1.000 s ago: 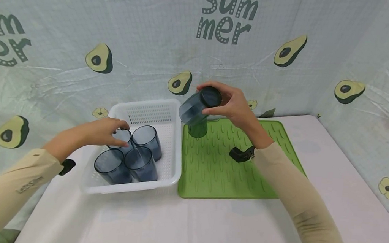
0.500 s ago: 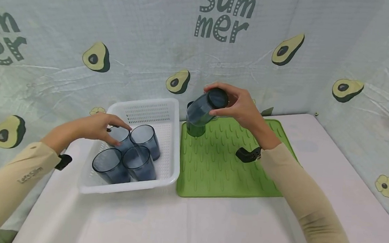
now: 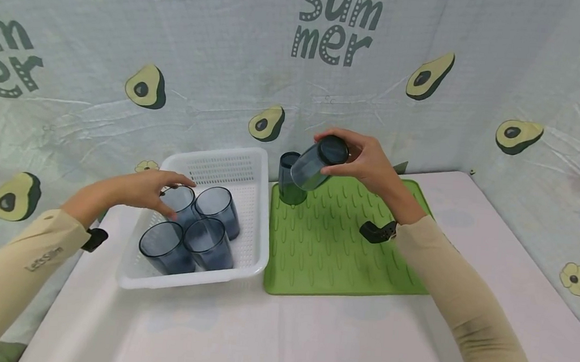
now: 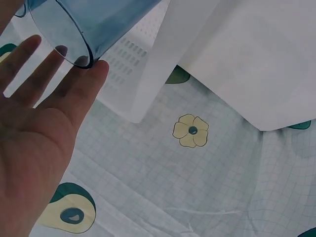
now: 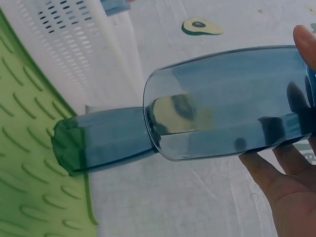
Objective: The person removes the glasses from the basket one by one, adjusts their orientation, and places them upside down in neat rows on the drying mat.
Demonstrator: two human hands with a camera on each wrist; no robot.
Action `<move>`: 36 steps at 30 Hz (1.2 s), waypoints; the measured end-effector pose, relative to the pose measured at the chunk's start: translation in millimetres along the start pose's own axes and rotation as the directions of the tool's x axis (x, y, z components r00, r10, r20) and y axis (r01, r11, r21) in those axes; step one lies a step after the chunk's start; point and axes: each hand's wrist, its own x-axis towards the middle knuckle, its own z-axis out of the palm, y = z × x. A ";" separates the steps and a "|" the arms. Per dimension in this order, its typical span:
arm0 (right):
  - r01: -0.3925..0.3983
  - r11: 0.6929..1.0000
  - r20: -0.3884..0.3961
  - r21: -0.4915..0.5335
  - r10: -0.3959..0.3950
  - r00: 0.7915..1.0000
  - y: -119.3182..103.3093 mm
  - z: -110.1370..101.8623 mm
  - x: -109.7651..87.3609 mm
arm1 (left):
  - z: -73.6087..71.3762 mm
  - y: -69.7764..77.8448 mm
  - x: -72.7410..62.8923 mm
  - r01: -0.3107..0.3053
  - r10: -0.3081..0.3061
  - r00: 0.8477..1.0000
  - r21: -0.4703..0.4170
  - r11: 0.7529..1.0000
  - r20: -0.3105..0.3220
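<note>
My right hand (image 3: 365,161) holds a blue-tinted drinking glass (image 3: 311,168) in the air over the green mat, gripping it near its dark rimmed end. The glass tilts, its other end pointing down and left. Just behind it, a second blue glass (image 5: 116,138) stands on the mat's back left corner, partly covered in the right wrist view. My left hand (image 3: 141,189) reaches over the basket, thumb and fingers spread about the rim of the back left glass (image 3: 178,199). In the left wrist view, straight fingers (image 4: 89,94) lie at that glass's rim, the palm away from it.
The white perforated basket (image 3: 264,219) holds several blue glasses, three more (image 3: 216,209) beside the one at my left hand. The green ridged mat (image 3: 334,264) lies to its right on the white table (image 3: 237,336). A printed cloth (image 3: 217,67) hangs behind.
My right hand has carried the tilted glass to the right, uncovering more of the standing glass. My left hand's fingers have shifted slightly at the back left glass in the basket.
</note>
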 end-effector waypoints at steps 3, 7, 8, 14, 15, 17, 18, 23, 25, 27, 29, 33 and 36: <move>-0.014 1.000 -0.008 -0.013 0.014 1.000 2.9 -1.3 -0.2 | 2.0 -2.4 1.4 0.021 -0.020 1.000 0.040 0.999 -0.014; -0.030 0.999 -0.014 -0.042 0.030 0.999 6.2 -2.3 -0.3 | 4.2 -7.4 4.6 0.023 -0.021 0.999 0.067 0.997 -0.035; -0.035 0.998 -0.015 -0.051 0.034 0.999 6.9 -2.5 -0.5 | 4.4 -8.3 5.5 0.022 -0.020 0.999 0.067 0.997 -0.038; -0.049 0.995 -0.019 -0.087 0.047 0.999 10.3 -3.6 -1.6 | 2.0 -11.4 8.4 0.026 -0.025 0.999 0.016 1.000 -0.024; -0.050 0.995 -0.020 -0.090 0.049 0.999 10.9 -3.9 -1.9 | 1.4 -11.7 8.3 0.033 -0.033 0.999 0.003 0.999 -0.021; -0.057 0.994 -0.027 -0.095 0.055 0.998 12.6 -4.8 -2.5 | 0.3 -12.1 7.9 0.042 -0.042 0.999 -0.014 0.999 -0.018; -0.061 0.993 -0.031 -0.098 0.059 0.998 13.6 -5.4 -3.1 | 0.1 -12.0 7.7 0.047 -0.047 0.999 -0.019 0.999 -0.018; -0.094 0.990 -0.056 -0.109 0.088 0.995 20.9 -9.2 -6.7 | -0.3 -10.2 7.1 0.048 -0.048 0.999 -0.005 0.999 -0.021; -0.105 0.989 -0.061 -0.108 0.099 0.993 23.9 -10.4 -7.7 | -0.1 -9.9 7.1 0.050 -0.050 0.999 -0.006 0.999 -0.021; -0.113 0.988 -0.063 -0.109 0.106 0.992 26.3 -11.2 -8.4 | 0.3 -9.8 6.8 0.051 -0.051 0.999 -0.010 0.999 -0.018; -0.120 0.986 -0.065 -0.112 0.113 0.991 28.5 -12.0 -8.9 | 0.9 -10.0 6.6 0.050 -0.051 0.999 -0.014 0.999 -0.017; -0.134 0.983 -0.071 -0.122 0.126 0.989 32.1 -13.7 -9.7 | 1.5 -10.5 5.9 0.050 -0.051 0.999 -0.026 0.998 -0.018; -0.146 0.981 -0.080 -0.130 0.136 0.987 34.6 -15.6 -10.5 | 1.4 -10.8 5.3 0.051 -0.052 0.998 -0.035 0.998 -0.021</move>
